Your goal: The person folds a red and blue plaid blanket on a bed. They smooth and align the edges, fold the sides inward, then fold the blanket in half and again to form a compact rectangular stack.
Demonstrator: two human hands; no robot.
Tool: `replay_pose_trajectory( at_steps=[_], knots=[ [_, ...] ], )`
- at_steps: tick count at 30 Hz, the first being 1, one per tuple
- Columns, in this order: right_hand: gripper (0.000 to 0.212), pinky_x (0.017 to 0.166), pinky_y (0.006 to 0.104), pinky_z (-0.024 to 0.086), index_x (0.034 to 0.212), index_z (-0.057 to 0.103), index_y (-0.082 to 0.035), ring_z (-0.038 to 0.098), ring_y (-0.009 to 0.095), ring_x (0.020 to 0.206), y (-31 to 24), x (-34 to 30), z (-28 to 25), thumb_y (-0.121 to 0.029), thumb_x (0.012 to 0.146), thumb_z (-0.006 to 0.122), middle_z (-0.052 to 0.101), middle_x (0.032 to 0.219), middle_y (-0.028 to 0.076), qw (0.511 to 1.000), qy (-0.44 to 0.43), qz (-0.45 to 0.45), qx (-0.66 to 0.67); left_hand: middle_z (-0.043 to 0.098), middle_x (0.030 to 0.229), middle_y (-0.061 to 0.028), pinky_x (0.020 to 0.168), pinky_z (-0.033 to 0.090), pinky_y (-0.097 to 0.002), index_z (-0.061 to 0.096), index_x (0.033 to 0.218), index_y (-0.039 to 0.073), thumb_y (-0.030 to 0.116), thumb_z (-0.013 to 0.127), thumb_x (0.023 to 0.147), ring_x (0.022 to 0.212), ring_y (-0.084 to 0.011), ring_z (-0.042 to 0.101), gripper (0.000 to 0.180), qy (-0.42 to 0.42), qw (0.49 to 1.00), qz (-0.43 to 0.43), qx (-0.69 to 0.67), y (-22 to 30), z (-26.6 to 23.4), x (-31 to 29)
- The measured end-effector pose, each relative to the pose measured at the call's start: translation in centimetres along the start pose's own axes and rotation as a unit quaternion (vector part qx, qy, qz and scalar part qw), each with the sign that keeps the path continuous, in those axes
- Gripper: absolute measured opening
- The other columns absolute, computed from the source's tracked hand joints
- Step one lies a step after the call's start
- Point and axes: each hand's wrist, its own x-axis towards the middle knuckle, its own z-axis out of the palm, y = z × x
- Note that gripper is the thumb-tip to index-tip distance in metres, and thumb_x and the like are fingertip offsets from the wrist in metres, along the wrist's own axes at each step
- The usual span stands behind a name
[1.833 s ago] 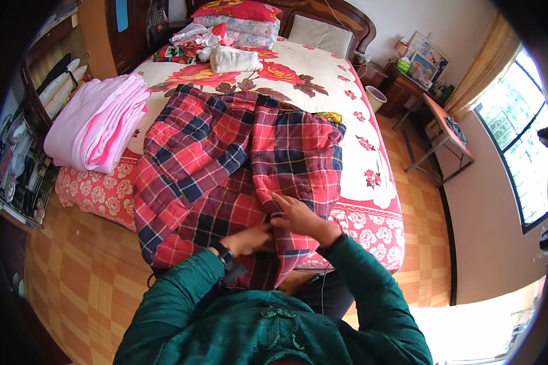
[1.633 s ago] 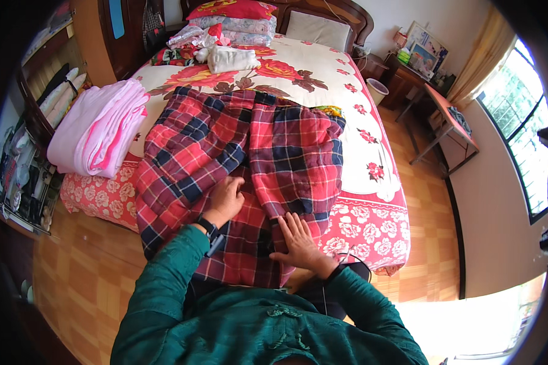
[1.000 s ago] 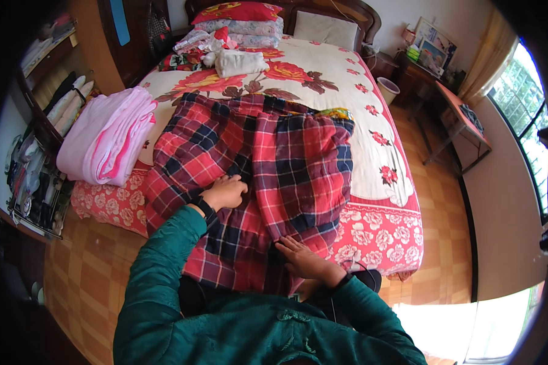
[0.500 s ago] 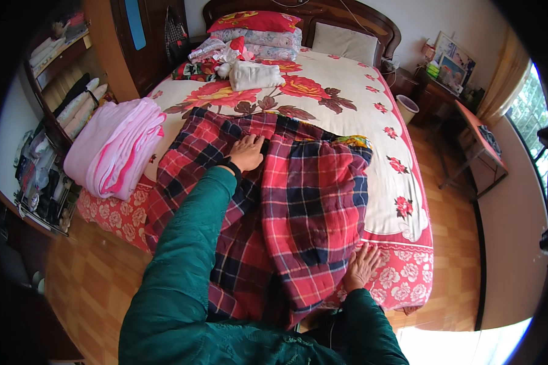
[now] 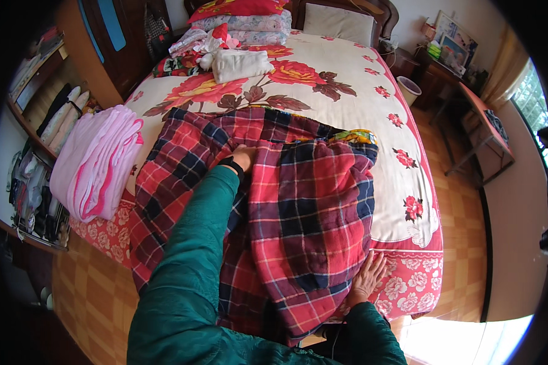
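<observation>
A red and navy plaid blanket (image 5: 310, 213) lies bunched and folded over the near part of the bed, a yellow patterned patch showing at its far right corner. My left hand (image 5: 244, 157), with a black band at the wrist, reaches into the crease beside the raised fold of the blanket. Its fingers are tucked under the cloth and hidden. At the blanket's near right edge, my right hand (image 5: 365, 280) rests flat with fingers spread on the red floral border of the bedspread (image 5: 408, 277).
A folded pink blanket (image 5: 97, 161) sits at the bed's left edge. Farther up lie a folded white cloth (image 5: 240, 65), crumpled clothes (image 5: 192, 48) and stacked quilts (image 5: 243, 27). Crowded shelves (image 5: 42, 176) stand at left; a small table (image 5: 484, 115) and a bin (image 5: 408, 91) at right.
My left hand, earlier flat on top of the plaid blanket, has slipped its fingers under the fold. My right hand stays on the bed's edge. The view has shifted slightly.
</observation>
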Motion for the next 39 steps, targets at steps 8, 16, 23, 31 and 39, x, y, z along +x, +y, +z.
replay_pose_trajectory(
  at_steps=[8, 16, 23, 31, 39],
  knots=[
    [0.059, 0.116, 0.0475, 0.01, 0.145, 0.032, -0.011, 0.015, 0.036, 0.143, -0.3, 0.2, -0.7, -0.029, 0.092, 0.048, 0.019, 0.154, 0.019, 0.998, -0.058, 0.026, 0.005, 0.068, 0.093, -0.021, 0.077, 0.052, -0.0464, 0.068, 0.092, 0.003, 0.034, 0.063, 0.066, 0.088, -0.0368, 0.065, 0.041, 0.12, 0.984, -0.095, 0.089, -1.1, -14.4, -6.6],
    [0.061, 0.116, 0.0486, 0.01, 0.144, 0.034, -0.009, 0.017, 0.038, 0.142, -0.5, 0.3, -1.2, -0.03, 0.089, 0.05, 0.021, 0.152, 0.021, 0.999, -0.031, 0.018, 0.034, 0.039, 0.143, -0.0228, 0.109, 0.024, -0.0546, 0.023, 0.148, 0.012, 0.028, 0.055, 0.083, 0.131, -0.0401, 0.038, 0.074, 0.018, 0.979, -0.178, 0.103, -1.8, -4.5, -3.3],
    [0.059, 0.115, 0.0496, 0.01, 0.142, 0.036, -0.007, 0.017, 0.039, 0.141, -0.7, 0.3, -1.6, -0.032, 0.089, 0.049, 0.023, 0.151, 0.024, 0.998, -0.022, 0.017, 0.061, 0.047, 0.131, -0.0279, 0.096, 0.042, -0.0471, 0.04, 0.137, 0.006, 0.025, 0.048, 0.089, 0.119, -0.0429, 0.048, 0.052, 0.364, 0.913, -0.145, -0.114, -0.5, -2.7, -0.5],
    [0.059, 0.115, 0.0503, 0.01, 0.142, 0.037, -0.006, 0.019, 0.04, 0.141, -1.2, 0.4, -2.5, -0.035, 0.091, 0.045, 0.024, 0.15, 0.026, 0.995, -0.017, 0.028, 0.09, 0.054, 0.126, -0.0283, 0.1, 0.041, -0.0417, 0.043, 0.133, -0.003, 0.057, 0.056, 0.083, 0.12, -0.0383, 0.052, 0.079, 0.162, 0.965, 0.013, -0.204, 10.3, -9.7, 3.7],
    [0.06, 0.115, 0.0516, 0.008, 0.141, 0.037, -0.005, 0.018, 0.042, 0.141, -1.0, 0.7, -2.6, -0.036, 0.09, 0.046, 0.024, 0.15, 0.026, 0.993, -0.012, 0.025, 0.112, 0.052, 0.129, -0.0266, 0.103, 0.039, -0.0435, 0.028, 0.14, -0.007, 0.062, 0.072, 0.064, 0.121, -0.0365, 0.051, 0.112, 0.146, 0.982, 0.065, -0.098, 24.0, -11.8, 14.0]
  ],
)
